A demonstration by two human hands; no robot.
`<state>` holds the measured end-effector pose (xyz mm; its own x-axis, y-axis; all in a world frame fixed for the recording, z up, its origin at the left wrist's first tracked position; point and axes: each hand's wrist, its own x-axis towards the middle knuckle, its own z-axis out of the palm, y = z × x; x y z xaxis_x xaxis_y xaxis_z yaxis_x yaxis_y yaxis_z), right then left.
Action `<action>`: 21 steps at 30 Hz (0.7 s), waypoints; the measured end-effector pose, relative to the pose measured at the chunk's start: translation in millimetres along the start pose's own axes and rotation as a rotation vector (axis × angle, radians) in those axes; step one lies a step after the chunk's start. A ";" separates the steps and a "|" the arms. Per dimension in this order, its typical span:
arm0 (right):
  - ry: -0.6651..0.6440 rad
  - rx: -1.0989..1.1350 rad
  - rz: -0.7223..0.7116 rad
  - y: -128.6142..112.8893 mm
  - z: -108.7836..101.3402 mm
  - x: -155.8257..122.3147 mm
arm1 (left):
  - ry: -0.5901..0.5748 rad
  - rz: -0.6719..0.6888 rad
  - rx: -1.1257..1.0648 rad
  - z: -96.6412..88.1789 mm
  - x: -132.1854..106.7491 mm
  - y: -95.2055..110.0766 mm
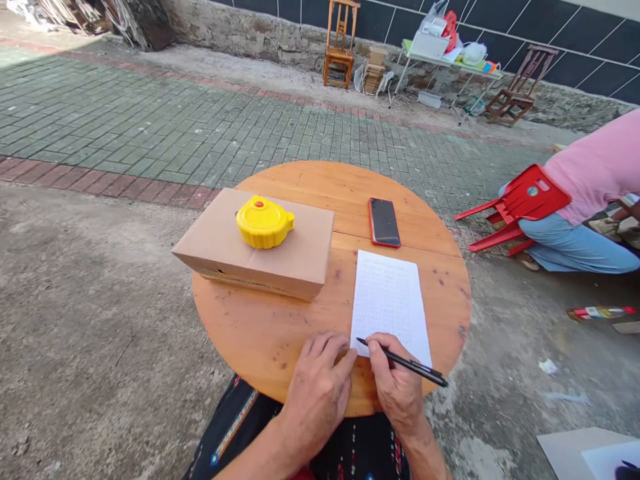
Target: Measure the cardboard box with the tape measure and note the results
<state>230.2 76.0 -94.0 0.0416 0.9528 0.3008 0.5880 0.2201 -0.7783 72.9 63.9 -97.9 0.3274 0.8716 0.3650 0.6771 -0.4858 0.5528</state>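
Observation:
A white sheet of paper (389, 303) covered in small print lies on the round wooden table (280, 327). My right hand (397, 383) is closed on a black pen (406, 363), its tip touching the sheet's lower left corner. My left hand (317, 387) lies flat on the table beside that corner, fingers stretched out and touching the paper's edge. A brown cardboard box (300, 257) sits at the table's left with a yellow tape measure (263, 222) on top. A red-cased phone (384, 222) lies face up beyond the paper.
A person in a pink top (595, 167) crouches at the right by a tipped red plastic chair (520, 200). Wooden chairs (340, 43) and a folding table (450, 60) with bags stand along the far wall. Paper sheets (590, 453) lie on the ground at lower right.

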 end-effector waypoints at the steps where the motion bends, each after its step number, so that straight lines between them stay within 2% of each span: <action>1: -0.003 -0.006 -0.001 -0.3 -0.2 0.4 | 0.000 -0.001 0.004 -0.3 0.1 0.2; 21: -0.022 -0.035 0.009 -3.1 0.5 2.6 | 0.017 -0.011 0.016 -1.5 3.2 1.3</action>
<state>228.1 77.9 -91.1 0.0289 0.9591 0.2816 0.6156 0.2048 -0.7609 73.9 66.0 -94.9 0.3084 0.8757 0.3714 0.6911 -0.4746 0.5451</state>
